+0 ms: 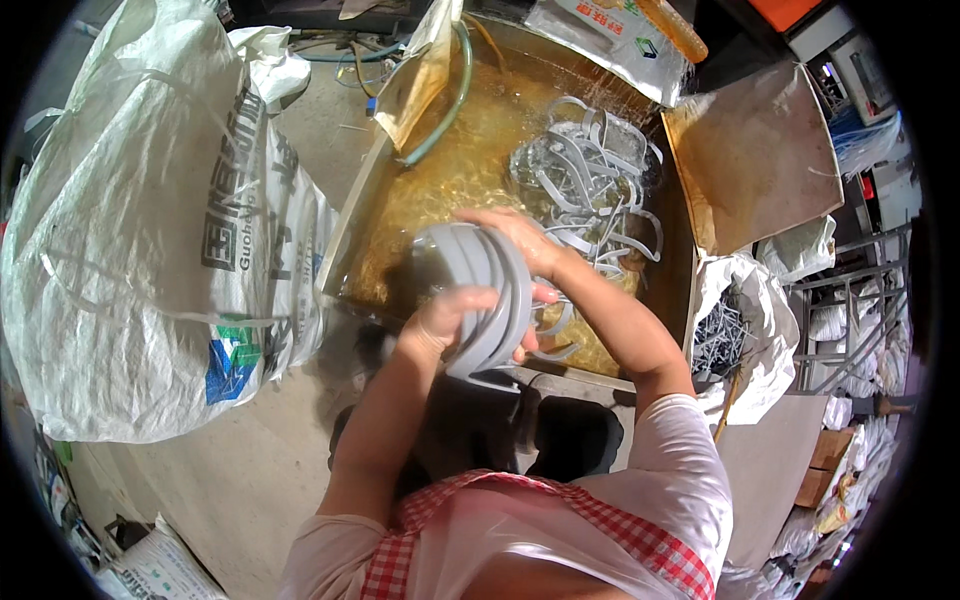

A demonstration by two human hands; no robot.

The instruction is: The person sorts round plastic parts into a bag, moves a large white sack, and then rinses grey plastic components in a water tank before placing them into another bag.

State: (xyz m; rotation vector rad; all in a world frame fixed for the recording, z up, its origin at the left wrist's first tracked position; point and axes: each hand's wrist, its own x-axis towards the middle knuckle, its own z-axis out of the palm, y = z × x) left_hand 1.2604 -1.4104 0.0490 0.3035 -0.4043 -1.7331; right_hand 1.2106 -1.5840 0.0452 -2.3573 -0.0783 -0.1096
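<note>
Nearest the camera is the wearer's red-and-white checked apron trim (650, 540). The bundle of curved grey strips (510, 295) is held between both hands, above the near part of the water tub (350, 215). Left hand (447, 318): blurred, curled against the bundle's near-left side. Right hand (525, 240): wrapped over its far side. Step in hand, as judged: gathering and evening the strips. The next move calls for both hands to keep the layers together. Beyond the right hand, loose grey strips (600, 170) lie tangled in the water; left of the left hand stands a large white woven sack (130, 250).
</note>
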